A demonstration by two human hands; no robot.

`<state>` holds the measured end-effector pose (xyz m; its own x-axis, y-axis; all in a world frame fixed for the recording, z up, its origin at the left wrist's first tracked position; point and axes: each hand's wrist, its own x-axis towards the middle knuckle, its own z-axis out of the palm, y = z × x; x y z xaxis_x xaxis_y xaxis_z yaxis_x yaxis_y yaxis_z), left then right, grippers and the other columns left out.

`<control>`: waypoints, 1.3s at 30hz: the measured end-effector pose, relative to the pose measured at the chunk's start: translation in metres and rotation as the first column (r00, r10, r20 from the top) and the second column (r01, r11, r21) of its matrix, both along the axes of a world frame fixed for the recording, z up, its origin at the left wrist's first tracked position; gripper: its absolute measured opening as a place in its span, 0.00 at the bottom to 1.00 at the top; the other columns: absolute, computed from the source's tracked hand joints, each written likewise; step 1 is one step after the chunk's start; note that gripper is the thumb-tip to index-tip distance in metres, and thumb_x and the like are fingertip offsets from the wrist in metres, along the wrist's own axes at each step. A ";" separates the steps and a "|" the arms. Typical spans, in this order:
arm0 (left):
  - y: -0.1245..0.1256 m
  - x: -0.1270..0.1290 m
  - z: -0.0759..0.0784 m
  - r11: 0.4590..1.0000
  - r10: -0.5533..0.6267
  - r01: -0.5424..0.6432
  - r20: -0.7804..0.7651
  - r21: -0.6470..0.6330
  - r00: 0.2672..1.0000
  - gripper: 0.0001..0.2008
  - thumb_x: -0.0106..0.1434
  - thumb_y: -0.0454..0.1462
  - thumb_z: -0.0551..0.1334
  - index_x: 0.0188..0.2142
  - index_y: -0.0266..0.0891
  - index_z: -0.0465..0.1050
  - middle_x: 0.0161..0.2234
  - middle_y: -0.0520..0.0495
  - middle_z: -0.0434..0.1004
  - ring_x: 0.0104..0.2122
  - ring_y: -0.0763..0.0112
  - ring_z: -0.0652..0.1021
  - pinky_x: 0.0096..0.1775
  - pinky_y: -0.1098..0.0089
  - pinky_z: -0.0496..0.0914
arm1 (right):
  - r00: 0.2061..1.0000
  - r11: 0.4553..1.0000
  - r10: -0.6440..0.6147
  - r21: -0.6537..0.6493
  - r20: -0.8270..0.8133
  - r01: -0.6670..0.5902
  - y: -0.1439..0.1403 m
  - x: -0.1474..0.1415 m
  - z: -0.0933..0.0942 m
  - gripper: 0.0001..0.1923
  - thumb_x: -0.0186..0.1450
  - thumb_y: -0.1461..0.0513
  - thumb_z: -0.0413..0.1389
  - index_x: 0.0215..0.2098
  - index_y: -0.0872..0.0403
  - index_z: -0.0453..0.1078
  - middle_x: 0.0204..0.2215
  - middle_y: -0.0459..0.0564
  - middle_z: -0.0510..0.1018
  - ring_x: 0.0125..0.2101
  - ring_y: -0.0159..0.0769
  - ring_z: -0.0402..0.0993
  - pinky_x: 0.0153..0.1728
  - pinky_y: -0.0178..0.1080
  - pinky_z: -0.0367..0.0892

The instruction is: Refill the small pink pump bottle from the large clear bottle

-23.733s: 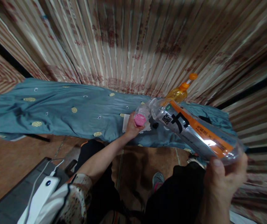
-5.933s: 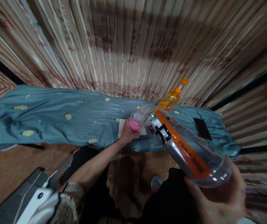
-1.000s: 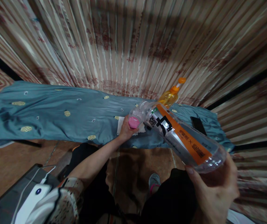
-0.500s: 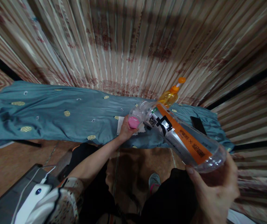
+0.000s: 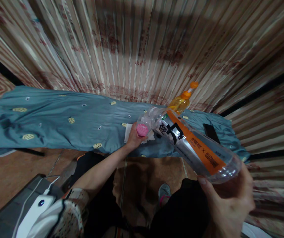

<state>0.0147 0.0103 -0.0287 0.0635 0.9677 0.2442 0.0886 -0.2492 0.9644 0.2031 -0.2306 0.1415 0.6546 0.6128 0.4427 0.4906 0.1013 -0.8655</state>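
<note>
My right hand (image 5: 227, 201) grips the base of a large clear plastic bottle (image 5: 194, 145) with an orange and black label. The bottle is tipped, its neck pointing down and left. Its mouth meets a small clear bottle with a pink label (image 5: 143, 127), which my left hand (image 5: 133, 138) holds upright just above the blue cloth (image 5: 57, 122). A white paper (image 5: 128, 132) lies on the cloth under my left hand.
An orange-capped bottle of yellow liquid (image 5: 181, 100) stands behind the big bottle, by the striped curtain (image 5: 142, 49). A black phone (image 5: 210, 132) lies on the cloth at right. A white device with a cable (image 5: 36, 211) sits at lower left. My legs and a shoe (image 5: 164, 191) are below.
Almost nothing has moved. Both hands keep the same hold; the big bottle stays tipped into the small one, its base shifting only slightly.
</note>
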 end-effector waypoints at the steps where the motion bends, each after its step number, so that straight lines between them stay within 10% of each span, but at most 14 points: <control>1: 0.000 0.000 0.001 1.000 -0.003 0.003 0.002 -0.003 1.000 0.45 0.43 0.35 0.81 0.59 0.45 0.67 0.56 0.42 0.75 0.59 0.49 0.77 0.67 0.45 0.68 | 1.000 1.000 -0.008 -0.007 -0.004 0.008 0.000 0.000 0.000 0.56 0.49 0.50 0.80 0.72 0.52 0.66 0.60 0.60 0.77 0.58 0.57 0.77 0.62 0.62 0.70; 25: -0.001 -0.003 0.003 1.000 -0.008 0.007 -0.016 -0.023 1.000 0.46 0.43 0.35 0.81 0.60 0.44 0.65 0.57 0.40 0.75 0.60 0.48 0.76 0.67 0.46 0.68 | 0.997 0.998 0.050 0.047 -0.065 -0.047 0.002 0.005 -0.005 0.55 0.48 0.54 0.81 0.70 0.52 0.67 0.63 0.58 0.75 0.64 0.56 0.72 0.71 0.64 0.59; 39: 0.002 -0.003 0.001 1.000 -0.005 0.005 0.025 -0.007 1.000 0.44 0.43 0.33 0.80 0.58 0.43 0.66 0.55 0.42 0.76 0.59 0.50 0.77 0.66 0.49 0.68 | 0.987 0.990 0.138 0.011 0.077 -0.139 0.015 0.029 0.004 0.53 0.52 0.53 0.79 0.71 0.50 0.66 0.56 0.56 0.81 0.48 0.48 0.82 0.47 0.47 0.80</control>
<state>0.0120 0.0119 -0.0273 0.0626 0.9690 0.2390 0.0628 -0.2428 0.9680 0.2320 -0.2160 0.1451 0.5277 0.6877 0.4986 0.5353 0.1865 -0.8238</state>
